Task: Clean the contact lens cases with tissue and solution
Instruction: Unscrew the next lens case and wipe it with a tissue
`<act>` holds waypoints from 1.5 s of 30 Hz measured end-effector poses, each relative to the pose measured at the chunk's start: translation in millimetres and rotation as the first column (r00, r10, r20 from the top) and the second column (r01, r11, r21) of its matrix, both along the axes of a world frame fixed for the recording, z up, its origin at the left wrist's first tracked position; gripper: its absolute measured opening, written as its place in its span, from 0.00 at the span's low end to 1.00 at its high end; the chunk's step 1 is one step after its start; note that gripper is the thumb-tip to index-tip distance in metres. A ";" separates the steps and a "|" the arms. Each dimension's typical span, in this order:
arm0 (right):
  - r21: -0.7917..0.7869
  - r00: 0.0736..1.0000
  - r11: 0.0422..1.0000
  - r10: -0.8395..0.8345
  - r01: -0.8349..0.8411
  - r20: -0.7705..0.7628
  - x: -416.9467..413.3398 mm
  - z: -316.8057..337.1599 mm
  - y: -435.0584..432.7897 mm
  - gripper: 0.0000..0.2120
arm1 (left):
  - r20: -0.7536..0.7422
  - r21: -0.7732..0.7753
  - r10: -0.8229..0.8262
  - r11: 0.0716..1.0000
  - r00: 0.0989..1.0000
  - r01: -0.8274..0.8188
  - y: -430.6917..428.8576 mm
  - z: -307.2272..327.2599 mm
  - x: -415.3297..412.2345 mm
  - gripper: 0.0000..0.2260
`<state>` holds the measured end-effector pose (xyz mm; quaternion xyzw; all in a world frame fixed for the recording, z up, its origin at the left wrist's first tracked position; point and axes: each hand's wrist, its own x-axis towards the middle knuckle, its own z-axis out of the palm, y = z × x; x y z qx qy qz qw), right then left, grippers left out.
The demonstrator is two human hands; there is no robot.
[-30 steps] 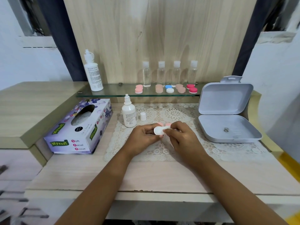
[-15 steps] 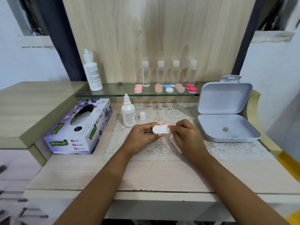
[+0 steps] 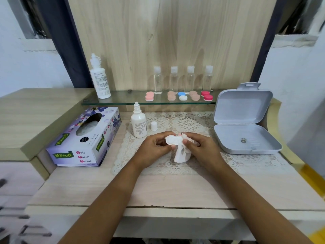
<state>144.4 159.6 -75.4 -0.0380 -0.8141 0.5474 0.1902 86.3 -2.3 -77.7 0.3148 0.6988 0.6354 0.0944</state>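
Over the lace mat, my left hand (image 3: 154,147) grips a white contact lens case (image 3: 171,139) by its left end, flat underside toward me. My right hand (image 3: 200,147) pinches a crumpled white tissue (image 3: 182,153) against the case's right end; the tissue hangs down below my fingers. A bit of pink (image 3: 179,134) shows behind the case. The small solution bottle (image 3: 139,123) stands uncapped to the left, its white cap (image 3: 154,126) beside it. Several more lens cases (image 3: 182,96) lie on the glass shelf.
A tissue box (image 3: 84,138) lies at the left. An open grey plastic box (image 3: 243,124) sits at the right. On the glass shelf (image 3: 123,101) stand a tall white bottle (image 3: 99,78) and several clear small bottles (image 3: 182,79).
My right hand has turned and drawn back slightly, so the tissue now hangs in plain view below the case. My left hand keeps its hold on the case.
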 end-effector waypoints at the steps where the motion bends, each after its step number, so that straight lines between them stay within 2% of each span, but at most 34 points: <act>1: -0.019 1.000 1.000 0.003 -0.003 -0.008 0.6 0.7 0.3 0.12 | -0.002 -0.009 -0.002 1.000 1.000 0.002 0.1 -0.5 0.1 0.16; 8: 0.060 0.998 0.997 -0.038 0.042 -0.058 0.9 0.1 1.8 0.07 | -0.039 -0.031 0.054 0.998 0.998 -0.055 2.6 3.0 1.8 0.08; 11: 0.135 0.996 0.989 -0.042 0.052 -0.078 3.3 -1.1 2.1 0.07 | -0.081 -0.056 0.123 0.990 0.989 -0.128 3.0 0.5 0.0 0.09; 16: 0.230 0.994 0.970 -0.054 0.076 -0.100 3.7 -2.9 2.0 0.09 | -0.166 -0.184 0.202 0.955 0.965 -0.232 2.2 -6.1 -6.5 0.12; 20: 0.367 0.994 0.927 -0.041 0.076 -0.101 2.3 -1.6 2.8 0.11 | -0.210 -0.291 0.208 0.920 0.955 -0.264 1.8 -9.5 -6.1 0.17; 25: 0.498 0.994 0.862 -0.050 0.095 -0.102 3.8 -5.4 5.1 0.13 | -0.412 -0.441 0.141 0.834 0.900 -0.332 3.4 -14.7 -9.3 0.16; 31: 0.666 0.992 0.735 -0.093 0.128 -0.089 4.0 -10.5 8.7 0.06 | -0.416 -0.465 0.147 0.813 0.897 -0.349 3.6 -14.4 -9.0 0.17; 32: 0.676 0.989 0.722 -0.100 0.146 -0.106 4.4 -11.4 8.5 0.07 | -0.412 -0.469 0.146 0.812 0.900 -0.346 3.3 -13.8 -8.8 0.17; 35: 0.701 0.982 0.687 -0.136 0.191 -0.135 8.4 -11.8 5.7 0.19 | -0.389 -0.475 0.138 0.817 0.911 -0.327 2.1 -11.9 -7.8 0.20; 37: 0.725 0.988 0.673 -0.134 0.149 -0.078 11.9 -10.7 1.8 0.26 | -0.372 -0.480 0.136 0.819 0.918 -0.315 1.1 -9.2 -6.7 0.22; 39: 0.731 0.993 0.679 -0.115 0.070 0.012 12.9 -8.9 0.8 0.29 | -0.371 -0.498 0.122 0.811 0.921 -0.308 0.4 -5.2 -5.4 0.23; 42: 0.728 0.997 0.684 -0.079 0.046 0.011 10.1 -10.3 3.1 0.19 | -0.366 -0.572 0.064 0.771 0.928 -0.279 -1.8 1.8 -3.1 0.22; 45: 0.703 0.996 0.707 -0.092 0.079 -0.020 7.2 -13.2 5.9 0.10 | -0.406 -0.689 -0.012 0.661 0.914 -0.297 -5.6 4.5 -1.2 0.19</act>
